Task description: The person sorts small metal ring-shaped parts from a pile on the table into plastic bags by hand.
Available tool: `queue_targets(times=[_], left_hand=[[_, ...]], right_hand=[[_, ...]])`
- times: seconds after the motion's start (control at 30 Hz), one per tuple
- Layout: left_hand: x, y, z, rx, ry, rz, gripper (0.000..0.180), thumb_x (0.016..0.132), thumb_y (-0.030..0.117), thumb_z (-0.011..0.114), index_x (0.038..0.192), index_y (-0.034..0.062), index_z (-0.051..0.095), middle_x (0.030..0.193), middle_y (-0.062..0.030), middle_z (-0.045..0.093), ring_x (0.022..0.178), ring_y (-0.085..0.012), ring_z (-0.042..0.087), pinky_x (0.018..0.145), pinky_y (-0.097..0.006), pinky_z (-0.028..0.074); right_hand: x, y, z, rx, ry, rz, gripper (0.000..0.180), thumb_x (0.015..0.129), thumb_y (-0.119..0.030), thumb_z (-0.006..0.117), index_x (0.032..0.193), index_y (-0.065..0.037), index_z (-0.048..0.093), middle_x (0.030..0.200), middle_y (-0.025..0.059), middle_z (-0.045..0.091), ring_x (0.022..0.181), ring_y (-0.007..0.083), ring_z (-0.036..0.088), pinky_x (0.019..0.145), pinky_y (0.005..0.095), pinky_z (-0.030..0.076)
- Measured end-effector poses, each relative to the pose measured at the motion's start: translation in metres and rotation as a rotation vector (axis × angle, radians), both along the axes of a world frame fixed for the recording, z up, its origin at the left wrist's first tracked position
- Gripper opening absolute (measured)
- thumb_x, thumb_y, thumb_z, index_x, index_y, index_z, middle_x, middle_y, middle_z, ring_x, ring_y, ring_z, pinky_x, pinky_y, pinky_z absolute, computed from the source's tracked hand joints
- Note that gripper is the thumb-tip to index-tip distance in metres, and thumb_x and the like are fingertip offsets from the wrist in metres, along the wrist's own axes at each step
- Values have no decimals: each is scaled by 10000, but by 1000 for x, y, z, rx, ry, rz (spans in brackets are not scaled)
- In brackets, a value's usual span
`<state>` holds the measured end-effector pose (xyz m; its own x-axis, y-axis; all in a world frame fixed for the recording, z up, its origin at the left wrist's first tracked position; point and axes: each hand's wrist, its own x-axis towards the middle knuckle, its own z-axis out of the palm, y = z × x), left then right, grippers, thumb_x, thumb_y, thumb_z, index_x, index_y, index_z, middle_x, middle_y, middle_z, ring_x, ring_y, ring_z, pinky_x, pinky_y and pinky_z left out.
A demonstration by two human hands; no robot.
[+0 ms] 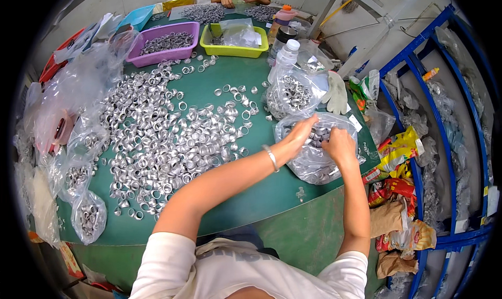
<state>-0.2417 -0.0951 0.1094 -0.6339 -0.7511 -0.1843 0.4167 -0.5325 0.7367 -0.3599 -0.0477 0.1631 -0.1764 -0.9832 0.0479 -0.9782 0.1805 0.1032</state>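
A clear plastic bag (315,169) of silvery rings (317,137) lies at the table's right, its mouth spread. At the bag's left rim is my left hand (299,134), a bangle on its wrist, the fingers pressed together on the plastic. My right hand (341,145) is over the bag's right side with curled fingers; whatever they hold is hidden. Just beyond, a second clear bag (293,92) of rings stands against a white-capped bottle (288,53). A broad heap of loose metal rings (167,137) covers the green table (261,207) to the left.
Purple (163,42) and yellow-green (234,45) bins stand at the far side. Another person's hands (227,1) are near ring piles there. Plastic bags (78,105) crowd the left edge. A work glove (335,92) lies right; a blue rack (418,74) stands beyond.
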Motion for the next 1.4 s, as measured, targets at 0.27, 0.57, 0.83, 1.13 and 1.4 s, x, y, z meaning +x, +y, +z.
queue_targets(times=[0.27, 0.57, 0.83, 1.13, 1.4], left_hand=[[40, 16, -66, -599, -1080, 436, 639, 746, 233, 678, 1212, -89, 383, 1212, -281, 458, 1089, -356, 472, 917, -445, 382], [49, -3, -60, -233, -347, 251, 200, 867, 117, 552, 986, -41, 578, 724, -49, 607, 492, -72, 485, 384, -231, 370], [45, 19, 17, -402, -31, 293, 172, 903, 79, 494, 1034, -3, 571, 668, 46, 495, 524, -15, 387, 439, -174, 288], [15, 23, 69, -556, 100, 304, 190, 885, 63, 516, 1053, -1, 574, 664, 55, 486, 541, -8, 380, 444, -164, 270], [26, 2, 43, -599, -25, 288, 295, 885, 44, 505, 1173, 33, 442, 695, 44, 496, 598, -16, 417, 520, -171, 332]], right_hand=[[1, -6, -21, -259, 50, 2, 292, 772, -263, 632, 869, 7, 576, 916, 169, 564, 766, 352, 626, 621, 443, 514], [0, 37, 11, -96, -95, 275, 389, 720, -325, 692, 987, -54, 608, 988, 122, 561, 983, 320, 534, 884, 489, 366], [-18, 65, 13, -114, -21, 443, 274, 610, -68, 710, 862, -44, 606, 910, 64, 588, 944, 260, 533, 969, 482, 297], [-34, 103, 12, -551, -105, 450, 172, 631, 32, 584, 782, -44, 551, 786, 73, 556, 783, 232, 559, 926, 448, 368], [-35, 97, -2, -481, -180, 382, 181, 642, 18, 584, 808, -54, 581, 673, 65, 488, 705, 226, 543, 944, 471, 357]])
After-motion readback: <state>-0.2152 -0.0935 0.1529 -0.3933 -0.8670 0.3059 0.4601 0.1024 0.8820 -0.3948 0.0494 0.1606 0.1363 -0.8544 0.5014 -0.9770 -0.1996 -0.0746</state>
